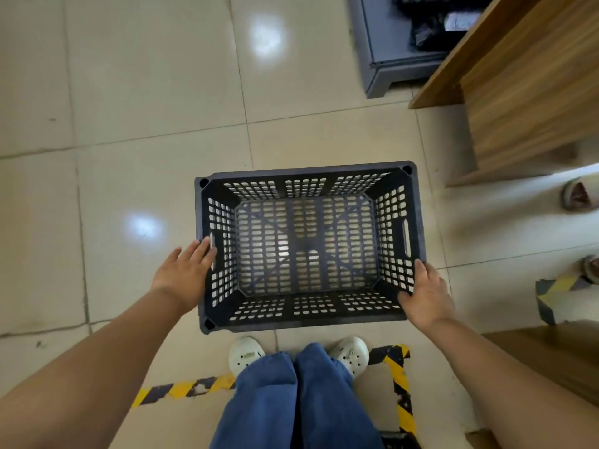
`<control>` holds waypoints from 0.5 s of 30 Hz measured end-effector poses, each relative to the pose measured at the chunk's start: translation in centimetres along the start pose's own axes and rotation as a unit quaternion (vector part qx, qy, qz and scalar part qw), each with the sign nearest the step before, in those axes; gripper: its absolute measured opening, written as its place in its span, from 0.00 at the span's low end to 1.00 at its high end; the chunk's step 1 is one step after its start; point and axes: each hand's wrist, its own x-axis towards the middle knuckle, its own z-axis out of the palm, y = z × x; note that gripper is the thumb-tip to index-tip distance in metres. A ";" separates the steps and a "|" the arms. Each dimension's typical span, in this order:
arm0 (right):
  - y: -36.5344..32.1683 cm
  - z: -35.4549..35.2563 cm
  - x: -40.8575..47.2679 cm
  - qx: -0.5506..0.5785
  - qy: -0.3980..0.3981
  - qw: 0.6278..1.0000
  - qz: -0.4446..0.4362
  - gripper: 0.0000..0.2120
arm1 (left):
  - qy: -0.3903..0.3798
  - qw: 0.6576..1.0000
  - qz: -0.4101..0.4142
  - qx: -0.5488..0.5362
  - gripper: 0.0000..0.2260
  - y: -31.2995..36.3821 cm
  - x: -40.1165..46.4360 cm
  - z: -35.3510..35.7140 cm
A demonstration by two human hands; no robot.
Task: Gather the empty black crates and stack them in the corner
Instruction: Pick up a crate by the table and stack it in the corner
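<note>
Glossy cream floor tiles (155, 92) fill the scene, crossed near the bottom by worn yellow-and-black hazard tape (181, 388). On the left, the person's left hand (186, 273) lies flat against the outside of the black crate (308, 244), fingers spread and loose beside the handle slot, not closed round anything. The crate lies between both hands, directly ahead of the person's white perforated clogs (246, 354) and blue trousers (291, 400). It is an open-topped rectangular plastic box with nothing in it, its walls and base pierced by rows of small rounded slots through which the pale floor shows, with round sockets at its corners. On the right, the right hand (426, 296) curls over the crate's near right corner, thumb inside on the lattice wall, fingers wrapped on the rim. Farther right stand a grey metal cabinet (382, 59) and a wood-grain desk (525, 85), with someone else's slippered feet (580, 196) beyond.
</note>
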 end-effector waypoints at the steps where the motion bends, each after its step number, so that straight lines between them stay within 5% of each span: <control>1: -0.2 -0.1 0.3 -0.001 -0.011 1.000 -0.002 0.34 | 0.022 0.997 -0.018 -0.070 0.30 0.1 0.3 0.0; 3: -0.7 -0.2 1.0 0.008 -0.026 1.000 0.001 0.37 | 0.065 0.959 -0.077 -0.265 0.30 0.2 1.0 0.0; 7: -1.5 -0.7 2.8 0.052 -0.033 0.998 0.022 0.41 | 0.076 0.742 -0.180 -0.641 0.23 0.6 2.1 -1.1; 15: -2.8 -1.6 6.3 0.184 0.018 0.982 0.034 0.33 | 0.043 0.440 -0.239 -0.864 0.27 -1.0 2.9 -2.1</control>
